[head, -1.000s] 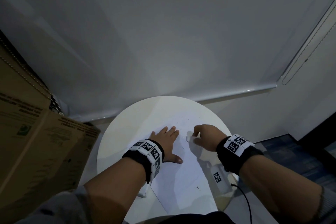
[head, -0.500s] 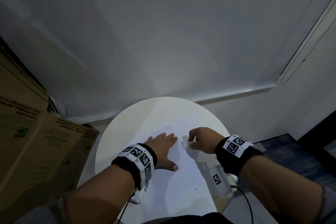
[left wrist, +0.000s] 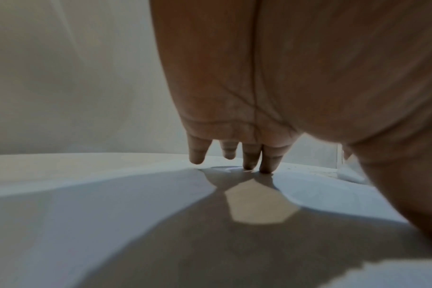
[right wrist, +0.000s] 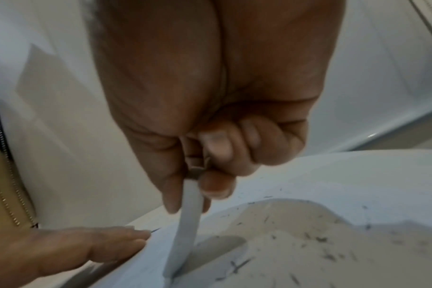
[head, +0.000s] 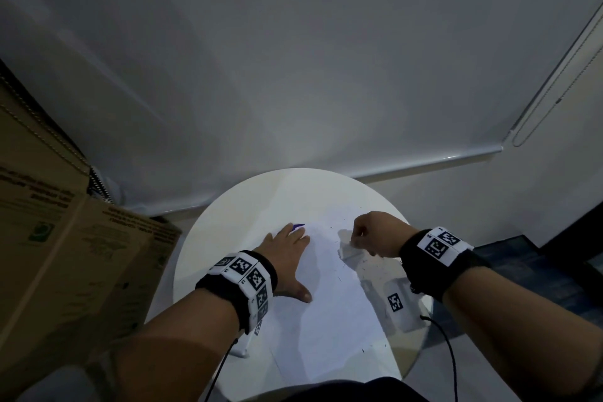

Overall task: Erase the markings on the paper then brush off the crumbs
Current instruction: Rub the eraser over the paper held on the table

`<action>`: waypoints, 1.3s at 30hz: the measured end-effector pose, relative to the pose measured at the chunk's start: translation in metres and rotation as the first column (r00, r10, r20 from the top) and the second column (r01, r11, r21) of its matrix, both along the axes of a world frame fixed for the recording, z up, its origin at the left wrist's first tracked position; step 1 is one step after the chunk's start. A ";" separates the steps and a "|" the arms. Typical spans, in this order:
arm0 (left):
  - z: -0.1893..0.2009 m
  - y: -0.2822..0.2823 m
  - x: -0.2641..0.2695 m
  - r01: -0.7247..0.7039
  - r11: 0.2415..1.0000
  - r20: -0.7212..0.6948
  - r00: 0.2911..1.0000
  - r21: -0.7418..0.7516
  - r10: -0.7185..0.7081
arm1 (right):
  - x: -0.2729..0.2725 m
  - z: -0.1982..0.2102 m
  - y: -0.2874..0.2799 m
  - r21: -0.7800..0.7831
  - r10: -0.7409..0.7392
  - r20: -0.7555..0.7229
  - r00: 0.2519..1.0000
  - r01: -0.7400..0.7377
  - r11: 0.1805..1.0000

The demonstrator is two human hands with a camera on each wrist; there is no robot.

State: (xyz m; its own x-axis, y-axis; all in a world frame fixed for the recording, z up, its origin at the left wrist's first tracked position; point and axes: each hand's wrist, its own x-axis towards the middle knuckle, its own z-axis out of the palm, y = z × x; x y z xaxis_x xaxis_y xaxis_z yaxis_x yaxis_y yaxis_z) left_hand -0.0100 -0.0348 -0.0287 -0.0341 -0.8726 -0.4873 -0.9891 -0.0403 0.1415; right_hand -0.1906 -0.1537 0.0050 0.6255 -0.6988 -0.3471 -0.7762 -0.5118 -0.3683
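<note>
Pinched between right hand [head: 375, 233] thumb and fingers, the white eraser [right wrist: 183, 230] stands on the paper [head: 329, 300], its tip down. Left hand [head: 287, 258], at nine o'clock of it, presses flat, fingers straight. Dark crumbs [right wrist: 318, 241] lie at three o'clock.

Round white bench [head: 228, 222]; white paper [head: 332, 303] lying flat on it, dark eraser crumbs [head: 372, 263] scattered beside paper's right edge.

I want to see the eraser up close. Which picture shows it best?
The right wrist view: the white eraser fills the middle, pinched by the right hand, its tip on the paper. The head view shows only a small white bit; the left wrist view shows none.
</note>
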 end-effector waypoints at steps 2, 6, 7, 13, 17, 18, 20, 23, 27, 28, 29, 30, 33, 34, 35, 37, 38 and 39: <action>0.001 -0.005 0.001 0.010 1.000 -0.022 1.000 -0.008 -0.010 | 0.003 -0.003 -0.003 -0.021 -0.069 0.066 0.995 0.071 0.997; 0.001 -0.012 -0.001 0.042 0.999 -0.016 0.999 0.019 -0.041 | 0.004 -0.007 -0.002 0.012 -0.068 0.052 0.996 0.067 0.998; 0.001 -0.012 -0.002 0.042 0.999 -0.013 0.999 0.029 -0.042 | 0.003 -0.008 -0.001 0.041 -0.048 0.025 0.999 0.046 0.998; 0.000 -0.011 -0.002 0.045 0.998 -0.022 0.999 0.031 -0.045 | 0.008 -0.008 -0.010 0.024 -0.071 0.100 0.992 0.069 0.997; -0.003 -0.011 -0.001 0.047 0.999 -0.005 0.999 0.026 -0.046 | 0.020 -0.013 -0.009 0.014 -0.064 0.107 0.992 0.063 0.998; -0.003 -0.011 -0.001 0.045 0.999 -0.001 0.999 0.027 -0.045 | 0.021 -0.014 -0.007 0.028 -0.047 0.093 0.995 0.045 0.999; -0.002 -0.013 -0.001 0.041 0.999 0.005 0.999 0.023 -0.041 | 0.020 -0.015 -0.003 0.056 -0.014 0.063 0.998 0.011 0.998; -0.001 -0.015 -0.002 0.042 0.999 0.014 0.999 0.030 -0.042 | 0.019 -0.015 -0.009 -0.039 -0.077 0.098 0.992 0.081 0.996; -0.001 -0.016 -0.003 0.042 0.998 0.035 0.998 0.036 -0.043 | 0.020 -0.017 -0.002 0.013 -0.070 0.093 0.993 0.069 0.998; -0.001 -0.016 -0.003 0.044 0.998 0.040 0.998 0.034 -0.046 | 0.021 -0.017 0.002 0.044 -0.040 0.071 0.997 0.037 0.998; 0.000 -0.017 -0.004 0.048 0.998 0.047 0.998 0.033 -0.049 | 0.022 -0.017 0.005 0.052 -0.017 0.056 0.998 0.014 0.999; 0.000 -0.018 -0.004 0.051 0.998 0.054 0.997 0.033 -0.053 | 0.023 -0.015 0.005 0.034 -0.014 0.050 0.999 0.012 0.999; 0.002 -0.019 -0.006 0.056 0.998 0.070 0.996 0.041 -0.058 | 0.028 -0.013 -0.005 -0.101 -0.117 0.097 0.988 0.127 0.987; 0.002 -0.019 -0.007 0.057 0.998 0.080 0.995 0.042 -0.060 | 0.029 -0.013 -0.007 -0.106 -0.147 0.116 0.982 0.159 0.981; 0.002 -0.019 -0.007 0.057 0.997 0.088 0.994 0.042 -0.060 | 0.029 -0.014 -0.007 -0.081 -0.155 0.127 0.980 0.166 0.983; 0.001 -0.018 -0.007 0.051 0.998 0.086 0.995 0.046 -0.055 | 0.028 -0.018 -0.003 0.013 -0.107 0.114 0.988 0.106 0.994; 0.001 -0.019 -0.006 0.047 0.998 0.079 0.996 0.052 -0.051 | 0.027 -0.019 -0.002 0.054 -0.073 0.096 0.993 0.068 0.996; 0.000 -0.018 -0.005 0.044 0.997 0.073 0.996 0.059 -0.049 | 0.026 -0.020 -0.002 0.062 -0.052 0.084 0.995 0.047 0.997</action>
State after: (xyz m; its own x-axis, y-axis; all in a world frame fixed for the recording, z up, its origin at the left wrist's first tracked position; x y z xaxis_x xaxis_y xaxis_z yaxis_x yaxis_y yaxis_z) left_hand -0.0152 -0.0532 -0.0283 -0.0358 -0.8414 -0.5393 -0.9978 -0.0001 0.0663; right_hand -0.1648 -0.1556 -0.0146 0.6199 -0.7091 -0.3360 -0.7643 -0.4487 -0.4631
